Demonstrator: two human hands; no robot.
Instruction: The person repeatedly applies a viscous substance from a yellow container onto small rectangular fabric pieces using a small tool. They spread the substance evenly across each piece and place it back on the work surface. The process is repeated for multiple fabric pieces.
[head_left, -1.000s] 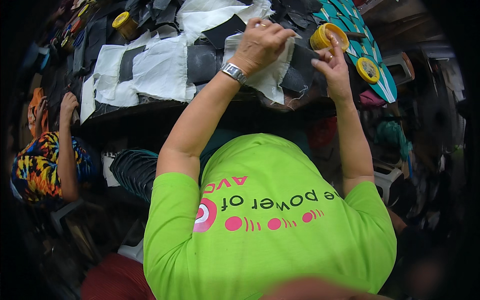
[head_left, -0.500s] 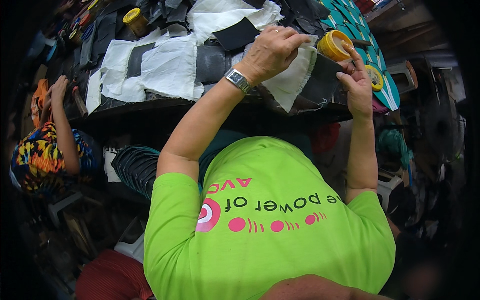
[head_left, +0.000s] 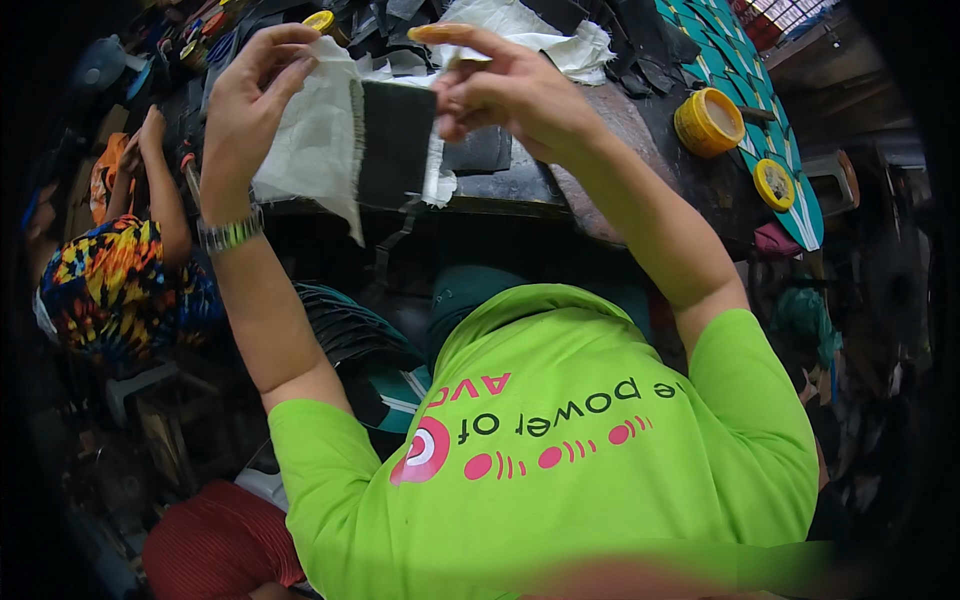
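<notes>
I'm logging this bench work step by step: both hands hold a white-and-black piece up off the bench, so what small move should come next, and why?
Probably press the black piece flat onto the white cloth: left hand pinches the cloth's upper edge, right hand holds the black side, both raised above the bench.

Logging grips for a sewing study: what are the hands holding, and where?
Both hands hold one piece: left hand pinches the white woven fabric's top edge; right hand grips the attached black rectangular patch at its top right corner.

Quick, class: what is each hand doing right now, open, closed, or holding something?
Left hand: closed, pinching the white fabric piece.
Right hand: closed on the black piece joined to that fabric.
</notes>
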